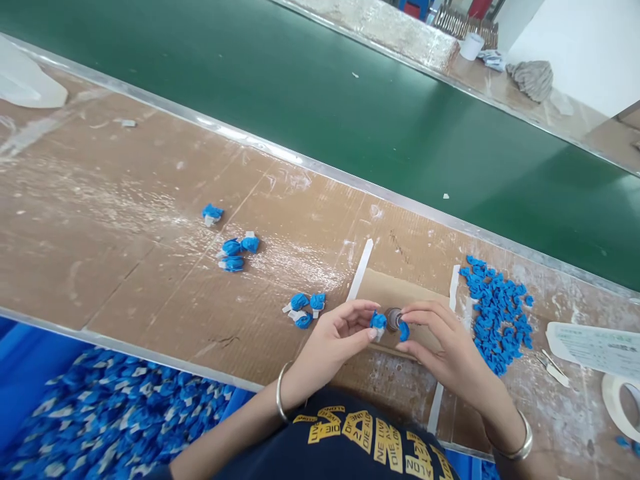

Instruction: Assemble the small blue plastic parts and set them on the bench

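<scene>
- Single head view, worn by the person, looks forward and down across the workbench point(125, 220) from its near edge.
- Close range; the bench runs diagonally, green conveyor belt point(350, 113) along its far edge.
- No second view.

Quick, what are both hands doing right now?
Left hand: closed, pinching a small blue piece.
Right hand: closed, fingers on a small dark round part and a blue bit.

1. A worn brown cardboard-covered workbench point(100, 220) is stretching across the foreground.
2. A long green conveyor belt point(350, 113) is running beside it.
3. A white wall point(575, 40) is catching bright daylight beyond.
</scene>
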